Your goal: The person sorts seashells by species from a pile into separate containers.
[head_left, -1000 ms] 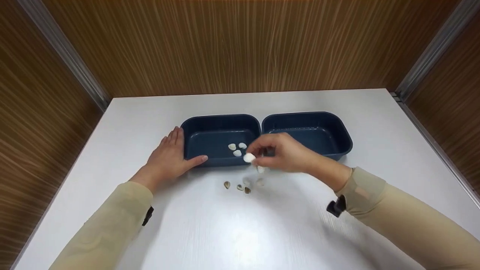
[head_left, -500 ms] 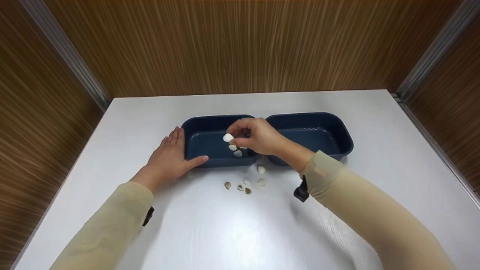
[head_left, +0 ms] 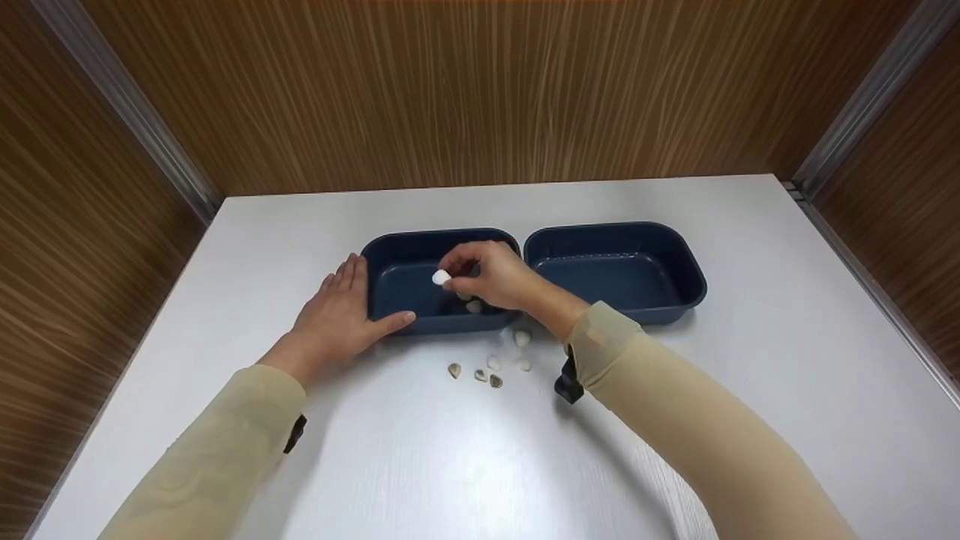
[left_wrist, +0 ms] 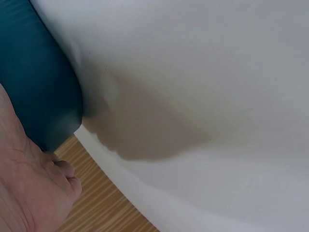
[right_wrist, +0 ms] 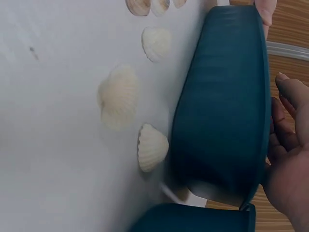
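Shell (head_left: 441, 277) carried leftward (pinched), fingers (head_left: 454, 264) curled

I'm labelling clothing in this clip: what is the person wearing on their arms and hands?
Both hands are bare: left hand, right hand. Close-fitting beige sleeves cover both arms to the wrists. A small black strap or clip sits at each cuff. No rings are visible.

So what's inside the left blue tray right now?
One pale shell shows on the left blue tray's floor. The right hand, pinching a white shell above it, covers whatever else lies there.
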### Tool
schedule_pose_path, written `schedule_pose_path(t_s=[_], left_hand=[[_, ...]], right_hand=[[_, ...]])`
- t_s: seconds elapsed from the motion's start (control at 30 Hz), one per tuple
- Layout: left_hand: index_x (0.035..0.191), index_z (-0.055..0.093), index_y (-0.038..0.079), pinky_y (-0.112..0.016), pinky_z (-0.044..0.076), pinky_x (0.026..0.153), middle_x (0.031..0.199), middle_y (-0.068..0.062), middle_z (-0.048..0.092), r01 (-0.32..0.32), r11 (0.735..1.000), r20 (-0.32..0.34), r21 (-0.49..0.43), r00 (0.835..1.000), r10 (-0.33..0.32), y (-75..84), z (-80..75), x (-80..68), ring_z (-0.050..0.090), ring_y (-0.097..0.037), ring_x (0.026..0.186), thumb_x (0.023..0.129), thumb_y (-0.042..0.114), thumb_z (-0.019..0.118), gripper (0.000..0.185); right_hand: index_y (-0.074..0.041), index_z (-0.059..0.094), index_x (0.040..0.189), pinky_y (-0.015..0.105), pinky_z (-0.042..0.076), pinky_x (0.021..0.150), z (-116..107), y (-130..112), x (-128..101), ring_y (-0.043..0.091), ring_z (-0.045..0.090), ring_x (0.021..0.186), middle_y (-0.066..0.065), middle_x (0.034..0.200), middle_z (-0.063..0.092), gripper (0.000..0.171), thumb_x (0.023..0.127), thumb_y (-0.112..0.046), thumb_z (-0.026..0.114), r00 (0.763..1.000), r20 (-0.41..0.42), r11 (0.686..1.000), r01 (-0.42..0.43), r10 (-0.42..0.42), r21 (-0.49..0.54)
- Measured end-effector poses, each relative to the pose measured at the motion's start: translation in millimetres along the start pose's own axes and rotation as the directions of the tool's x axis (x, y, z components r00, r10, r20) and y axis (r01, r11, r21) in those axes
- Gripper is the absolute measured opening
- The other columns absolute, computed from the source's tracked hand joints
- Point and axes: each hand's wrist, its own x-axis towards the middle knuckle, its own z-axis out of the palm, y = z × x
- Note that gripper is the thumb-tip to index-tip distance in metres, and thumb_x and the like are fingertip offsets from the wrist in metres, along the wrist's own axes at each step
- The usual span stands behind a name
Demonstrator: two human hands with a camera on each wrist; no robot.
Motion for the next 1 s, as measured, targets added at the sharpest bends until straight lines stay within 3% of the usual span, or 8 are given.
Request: schedule_pose_path(t_s=[0.27,0.37,0.5,0.57,0.73,1.0], left_hand=[[0.165,-0.003,-0.010,-0.054,0.005,0.130,0.174,-0.029,-0.002,-0.010,1.000,-0.001,0.003,1.000,0.010,0.5,-1.0,-0.5,0.003,-0.041,0.162,0.088,0.095,0.038,0.136],[0.165,-0.003,-0.010,-0.054,0.005,0.130,0.174,-0.030,-0.001,-0.015,1.000,-0.007,0.005,1.000,0.015,0.0,-0.8,0.3,0.004,-0.041,0.162,0.088,0.095,0.038,0.136],[0.165,-0.002,-0.010,-0.053,0.006,0.130,0.174,-0.029,0.000,-0.018,1.000,-0.012,0.004,1.000,0.018,-1.3,0.0,1.6,0.004,-0.040,0.162,0.087,0.096,0.037,0.138],[0.165,-0.002,-0.010,-0.053,0.006,0.130,0.174,-0.029,0.000,-0.018,1.000,-0.012,0.003,1.000,0.018,-1.5,0.8,1.6,0.005,-0.040,0.162,0.086,0.097,0.037,0.138],[0.165,-0.002,-0.010,-0.054,0.006,0.130,0.174,-0.029,0.000,-0.017,1.000,-0.015,0.000,1.000,0.017,-1.3,0.7,0.4,0.004,-0.040,0.162,0.086,0.096,0.037,0.138],[0.165,-0.002,-0.010,-0.053,0.006,0.131,0.174,-0.030,0.000,-0.013,1.000,-0.013,0.006,1.000,0.013,-1.7,0.4,0.8,0.004,-0.041,0.162,0.087,0.096,0.038,0.137]], right_hand=[[-0.007,0.076,0.123,0.029,0.060,0.075,3.9,3.7,3.0,0.025,0.073,0.082,0.007,0.106,0.073,0.027,0.097,-0.015,0.080,0.999,0.007,0.998,-0.050,0.050,0.024],[-0.006,0.073,0.132,0.034,0.060,0.083,3.4,3.5,3.7,0.028,0.074,0.087,0.013,0.115,0.073,0.035,0.099,-0.014,0.078,0.999,0.008,0.999,-0.045,0.045,0.007],[-0.003,0.070,0.136,0.045,0.054,0.103,0.5,2.3,2.9,0.033,0.071,0.109,0.020,0.126,0.071,0.039,0.099,-0.012,0.078,1.000,-0.004,1.000,-0.012,0.012,-0.008],[-0.001,0.070,0.135,0.050,0.052,0.106,-2.4,1.1,0.2,0.036,0.067,0.118,0.020,0.127,0.070,0.039,0.098,-0.011,0.078,1.000,-0.009,1.000,0.004,-0.004,-0.002],[-0.001,0.071,0.132,0.050,0.053,0.104,-13.7,-5.2,-12.6,0.036,0.066,0.121,0.018,0.128,0.070,0.036,0.098,-0.009,0.078,0.999,-0.009,0.999,0.052,-0.052,0.007],[-0.001,0.074,0.128,0.043,0.059,0.094,-34.3,-16.1,-45.1,0.034,0.070,0.110,0.013,0.122,0.073,0.033,0.097,-0.008,0.079,0.987,-0.012,0.987,0.158,-0.158,-0.012]])
